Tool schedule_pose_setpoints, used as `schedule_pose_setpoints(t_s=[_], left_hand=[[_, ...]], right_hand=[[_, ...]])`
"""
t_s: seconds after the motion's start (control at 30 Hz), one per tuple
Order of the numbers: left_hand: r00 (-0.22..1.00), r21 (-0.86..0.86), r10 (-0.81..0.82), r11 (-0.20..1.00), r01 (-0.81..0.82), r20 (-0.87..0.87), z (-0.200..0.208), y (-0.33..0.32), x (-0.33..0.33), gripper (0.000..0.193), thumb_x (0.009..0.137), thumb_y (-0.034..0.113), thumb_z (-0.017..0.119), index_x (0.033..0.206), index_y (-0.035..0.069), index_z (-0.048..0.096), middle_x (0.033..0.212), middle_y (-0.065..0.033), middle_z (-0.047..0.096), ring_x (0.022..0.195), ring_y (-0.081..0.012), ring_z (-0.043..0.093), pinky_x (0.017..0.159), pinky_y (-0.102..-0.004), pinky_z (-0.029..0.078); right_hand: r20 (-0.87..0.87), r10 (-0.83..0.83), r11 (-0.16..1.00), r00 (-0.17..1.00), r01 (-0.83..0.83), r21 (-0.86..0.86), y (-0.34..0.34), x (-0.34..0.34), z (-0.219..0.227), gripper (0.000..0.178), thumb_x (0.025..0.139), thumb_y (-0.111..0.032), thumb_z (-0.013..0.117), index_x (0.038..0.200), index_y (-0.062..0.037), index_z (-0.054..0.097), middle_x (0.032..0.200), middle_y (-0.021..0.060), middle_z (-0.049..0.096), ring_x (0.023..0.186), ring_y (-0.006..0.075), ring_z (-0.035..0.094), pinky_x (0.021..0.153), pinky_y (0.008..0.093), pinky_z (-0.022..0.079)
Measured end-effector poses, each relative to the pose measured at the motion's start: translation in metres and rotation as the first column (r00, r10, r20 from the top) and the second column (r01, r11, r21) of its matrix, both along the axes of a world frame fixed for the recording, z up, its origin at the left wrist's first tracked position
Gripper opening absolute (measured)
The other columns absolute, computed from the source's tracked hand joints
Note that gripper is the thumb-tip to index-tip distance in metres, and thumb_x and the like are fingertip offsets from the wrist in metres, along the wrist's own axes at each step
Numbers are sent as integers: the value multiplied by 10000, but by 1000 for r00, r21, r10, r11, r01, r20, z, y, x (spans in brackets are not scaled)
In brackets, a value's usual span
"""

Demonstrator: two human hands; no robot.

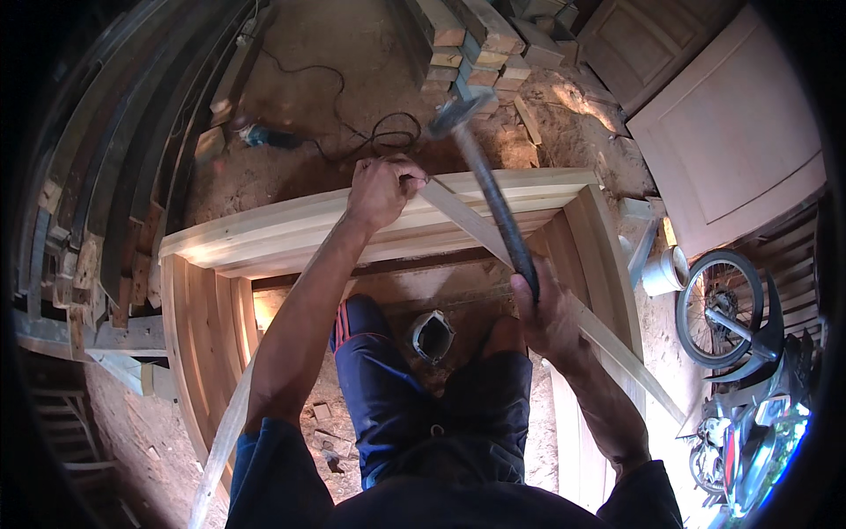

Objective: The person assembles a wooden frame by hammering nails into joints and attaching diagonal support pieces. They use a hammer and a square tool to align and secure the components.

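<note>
One hammer, one thin strip, one door frame under my two hands.

I count one hammer (486,181), its dark handle clenched in my right hand (545,310) low on the shaft, with the head raised above the far rail of the wooden frame (291,231). My left hand (381,189) is closed tight at the top end of a single thin wooden strip (608,339), pressing it against that far rail (whether a nail sits between the fingers I cannot tell). The strip runs diagonally from my left hand, under the hammer handle, across the frame's right side. Elsewhere I see one stack of bricks (476,44), one black cable (388,132) looped on the dirt, two pale door panels (731,132) at upper right, and one motorbike (740,370) at the right edge.
</note>
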State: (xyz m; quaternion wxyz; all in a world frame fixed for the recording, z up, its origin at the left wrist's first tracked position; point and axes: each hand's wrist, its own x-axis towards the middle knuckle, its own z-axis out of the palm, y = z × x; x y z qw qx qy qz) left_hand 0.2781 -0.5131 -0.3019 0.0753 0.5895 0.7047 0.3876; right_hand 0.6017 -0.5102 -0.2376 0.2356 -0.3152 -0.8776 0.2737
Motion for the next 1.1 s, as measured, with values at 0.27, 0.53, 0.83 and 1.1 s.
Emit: schedule_pose_setpoints(t_s=[0.27,0.53,0.83,1.1], left_hand=[[997,-24,1,1000,-2,-71,7,-6,4,257,772,306,814,938,124,739,1073,-26,721,1042,-259,661,976,-435,415],[995,-106,100,989,-101,-22,14,-9,10,640,714,427,866,1206,161,555,1166,-26,707,1170,-261,631,1040,-456,386],[996,-158,90,983,-90,-9,15,-10,10,718,721,444,861,1272,139,517,1247,-51,695,1228,-255,611,1071,-475,365],[997,-136,79,988,-78,1,13,-10,8,764,711,465,863,1292,122,506,1239,-48,699,1213,-262,616,1063,-482,362]], right_hand=[[-14,-78,997,997,78,-23,8,2,35,376,1026,-253,560,1320,-24,508,793,230,669,717,422,695,614,494,521],[62,-15,995,998,9,95,6,-12,20,404,1035,-304,554,1306,-8,504,718,198,640,643,352,687,616,440,517],[-301,-113,994,947,108,-32,7,-2,29,356,1023,-256,558,1246,20,532,799,231,656,672,397,654,635,476,519],[172,-85,987,982,58,153,15,1,40,389,1022,-251,572,1310,5,514,815,262,673,798,476,681,635,523,522]])
